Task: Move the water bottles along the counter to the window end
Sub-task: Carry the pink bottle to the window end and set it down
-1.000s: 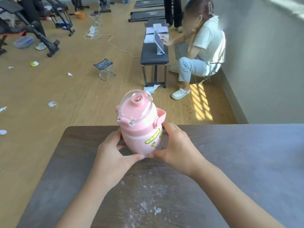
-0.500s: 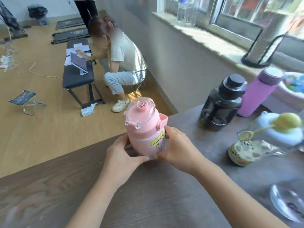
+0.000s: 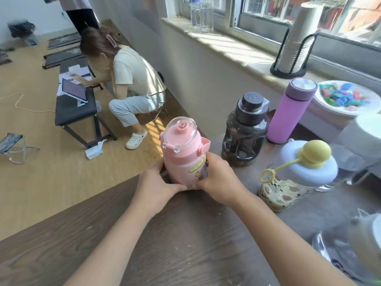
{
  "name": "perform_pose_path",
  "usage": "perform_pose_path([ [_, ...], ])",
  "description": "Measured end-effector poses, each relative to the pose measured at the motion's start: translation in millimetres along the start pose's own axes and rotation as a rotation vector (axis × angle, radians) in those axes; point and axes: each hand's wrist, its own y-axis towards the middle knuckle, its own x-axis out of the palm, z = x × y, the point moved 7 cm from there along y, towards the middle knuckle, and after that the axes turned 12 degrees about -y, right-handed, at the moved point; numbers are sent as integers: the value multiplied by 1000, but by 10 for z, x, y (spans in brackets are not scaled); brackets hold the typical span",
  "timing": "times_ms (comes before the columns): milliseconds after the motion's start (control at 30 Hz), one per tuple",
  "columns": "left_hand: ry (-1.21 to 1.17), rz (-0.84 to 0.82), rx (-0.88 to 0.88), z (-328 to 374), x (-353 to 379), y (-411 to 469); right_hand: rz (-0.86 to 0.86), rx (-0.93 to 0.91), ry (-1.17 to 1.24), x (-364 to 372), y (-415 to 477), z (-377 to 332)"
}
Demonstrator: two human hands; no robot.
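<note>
One pink bottle [image 3: 182, 153] is gripped low on its body by both hands: the left hand [image 3: 157, 185] is wrapped round its left side and the right hand [image 3: 219, 182] round its right, thumbs meeting at the base. Whether the base touches the counter [image 3: 185, 244] cannot be told. The bottle is held near the counter's far edge, tilted a little away from the camera. Three more bottles are seen standing to the right: one black bottle [image 3: 245, 131] just beside the right hand, one purple flask [image 3: 290, 110] behind it near the sill [image 3: 231, 48], and one patterned bottle [image 3: 296, 176] with a yellow knob. One stack of cups [image 3: 296, 40] is set on the sill, and one bowl [image 3: 348, 98] of coloured pieces is seen at the right.
</note>
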Motion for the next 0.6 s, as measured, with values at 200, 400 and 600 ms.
perform_pose_path([
  [200, 34, -16, 4, -4, 96, 85, -18, 34, -19, -4, 61, 89],
  [400, 38, -15, -4, -23, 126, 108, -8, 53, -1, 23, 87, 142],
  [600, 157, -37, 25, 8, 131, 62, 3, 62, 60, 81, 60, 209],
])
